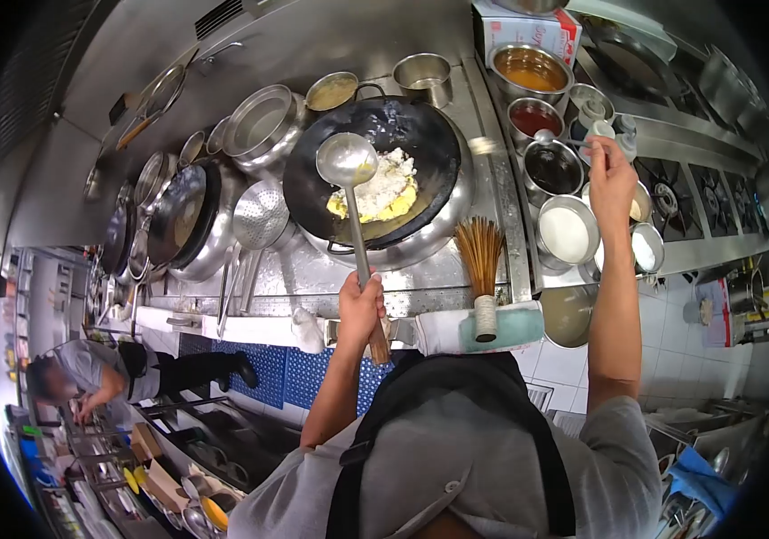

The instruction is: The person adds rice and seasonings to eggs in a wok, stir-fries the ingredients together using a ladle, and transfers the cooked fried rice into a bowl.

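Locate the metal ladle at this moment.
In the head view, just left of centre, the metal ladle has its bowl over the wok, and the left hand grips its handle.

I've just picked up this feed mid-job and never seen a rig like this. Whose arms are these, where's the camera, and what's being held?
There's no machine here: the arms are a person's, bare-handed. The single picture comes from a camera worn on that person's head, looking forward and down, so their body fills the bottom. The left hand grips a long ladle, whose bowl is above a black wok holding white and yellow food. The right hand holds a small spoon near the dark sauce. Around the wok are a perforated skimmer and a bristle brush. Another person is off to the left.
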`<state>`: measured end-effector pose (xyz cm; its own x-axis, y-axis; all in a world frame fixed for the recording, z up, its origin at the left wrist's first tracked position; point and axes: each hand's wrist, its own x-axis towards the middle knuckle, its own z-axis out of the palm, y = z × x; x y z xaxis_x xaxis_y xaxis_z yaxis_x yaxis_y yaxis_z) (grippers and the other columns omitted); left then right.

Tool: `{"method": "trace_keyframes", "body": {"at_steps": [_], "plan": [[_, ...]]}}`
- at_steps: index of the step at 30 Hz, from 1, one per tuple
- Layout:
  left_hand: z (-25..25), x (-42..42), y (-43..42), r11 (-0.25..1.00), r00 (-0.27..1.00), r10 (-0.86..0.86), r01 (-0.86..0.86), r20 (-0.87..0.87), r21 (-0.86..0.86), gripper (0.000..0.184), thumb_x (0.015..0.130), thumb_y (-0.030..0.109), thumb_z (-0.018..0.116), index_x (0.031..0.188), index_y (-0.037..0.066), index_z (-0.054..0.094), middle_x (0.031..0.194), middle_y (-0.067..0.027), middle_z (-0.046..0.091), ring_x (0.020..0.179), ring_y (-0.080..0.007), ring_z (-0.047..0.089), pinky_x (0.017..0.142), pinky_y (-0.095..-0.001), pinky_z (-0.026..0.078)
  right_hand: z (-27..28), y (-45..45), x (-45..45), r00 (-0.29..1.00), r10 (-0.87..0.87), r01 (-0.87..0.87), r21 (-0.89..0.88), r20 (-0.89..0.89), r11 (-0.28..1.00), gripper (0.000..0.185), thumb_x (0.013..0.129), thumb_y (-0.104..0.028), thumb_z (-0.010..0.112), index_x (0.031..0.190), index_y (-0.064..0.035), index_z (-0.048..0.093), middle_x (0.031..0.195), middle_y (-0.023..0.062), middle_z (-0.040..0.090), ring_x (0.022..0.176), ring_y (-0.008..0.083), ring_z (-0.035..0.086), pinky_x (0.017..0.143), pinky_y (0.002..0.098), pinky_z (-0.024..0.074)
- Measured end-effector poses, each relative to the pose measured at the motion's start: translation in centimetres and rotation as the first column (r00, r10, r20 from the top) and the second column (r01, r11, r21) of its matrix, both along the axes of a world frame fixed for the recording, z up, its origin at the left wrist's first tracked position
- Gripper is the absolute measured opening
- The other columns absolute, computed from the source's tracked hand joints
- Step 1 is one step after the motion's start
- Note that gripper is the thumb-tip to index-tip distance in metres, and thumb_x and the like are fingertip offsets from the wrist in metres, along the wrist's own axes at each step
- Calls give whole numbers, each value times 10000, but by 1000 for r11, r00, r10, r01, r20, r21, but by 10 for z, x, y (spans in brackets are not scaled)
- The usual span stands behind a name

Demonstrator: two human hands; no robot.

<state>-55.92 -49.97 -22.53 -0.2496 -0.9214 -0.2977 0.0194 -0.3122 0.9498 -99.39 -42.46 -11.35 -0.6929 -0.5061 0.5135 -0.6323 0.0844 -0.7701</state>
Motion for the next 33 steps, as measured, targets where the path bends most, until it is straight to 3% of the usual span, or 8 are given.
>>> {"method": "trace_keyframes", "body": {"at_steps": [1, 4, 7, 10, 11, 12, 27, 33], "plan": [[0, 2, 0, 1000, 1000, 6, -6, -9, -3, 344, 1013, 138, 608, 1289, -44, 513, 713, 15, 507, 533, -61, 465, 439, -237, 410, 0, 4, -9, 997, -35, 33, -25, -70, 999, 280, 1055, -222, 572, 1133, 4, 715, 951, 116, 780, 870, 193, 752, 742, 316, 548], [6, 3, 2, 1000, 1000, 24, -24, 5, -10, 326, 1013, 142, 615, 1283, -18, 528, 713, 22, 506, 533, -55, 463, 444, -228, 407, -26, 52, -68, 981, -192, 190, -55, -29, 980, 282, 1051, -223, 572, 1148, 2, 711, 982, 116, 778, 871, 178, 744, 745, 306, 541], [14, 12, 12, 1000, 995, 25, -25, 95, -7, 299, 1020, 155, 623, 1289, 43, 560, 720, 39, 505, 543, -39, 466, 452, -216, 402, -68, 128, -130, 923, -359, 347, 106, 137, 932, 295, 1060, -244, 543, 1127, -15, 716, 954, 91, 774, 852, 153, 716, 753, 302, 528], [0, 23, 12, 997, 982, 3, 11, 191, -70, 288, 1027, 153, 602, 1294, 49, 568, 713, 62, 483, 503, -27, 411, 416, -201, 347, -107, 196, -164, 876, -478, 482, 168, -70, 860, 317, 1055, -283, 535, 1106, -39, 730, 919, 109, 774, 841, 195, 727, 797, 352, 532], [3, 20, 13, 1000, 986, 11, -10, 166, -11, 284, 1023, 130, 591, 1292, 42, 564, 703, 65, 466, 498, -27, 398, 409, -201, 334, -120, 209, -169, 849, -529, 516, 182, 23, 837, 307, 1040, -272, 547, 1083, -33, 734, 932, 125, 774, 863, 224, 741, 812, 362, 536], [2, 16, 13, 999, 992, -2, 7, 126, -39, 301, 1023, 116, 577, 1309, 30, 538, 712, 47, 468, 509, -32, 410, 411, -203, 343, -120, 214, -164, 837, -547, 537, 223, -18, 814, 300, 1028, -255, 552, 1059, -20, 735, 910, 137, 774, 856, 241, 751, 798, 367, 545], [13, -17, 13, 997, 991, -77, 79, 110, -14, 248, 1033, 130, 581, 1248, 19, 529, 731, 8, 473, 530, -60, 430, 409, -221, 362, -156, 211, -167, 802, -578, 533, 254, 151, 807, 267, 984, -217, 578, 1042, -9, 735, 845, 146, 768, 769, 276, 738, 753, 381, 550], [9, -15, 14, 997, 993, -72, 72, 89, 8, 250, 1030, 123, 581, 1247, 11, 526, 733, 5, 481, 529, -63, 440, 408, -222, 372, -173, 217, -169, 764, -559, 513, 223, 321, 829, 284, 967, -213, 550, 1028, -15, 745, 817, 110, 774, 700, 194, 713, 690, 335, 539]]}}
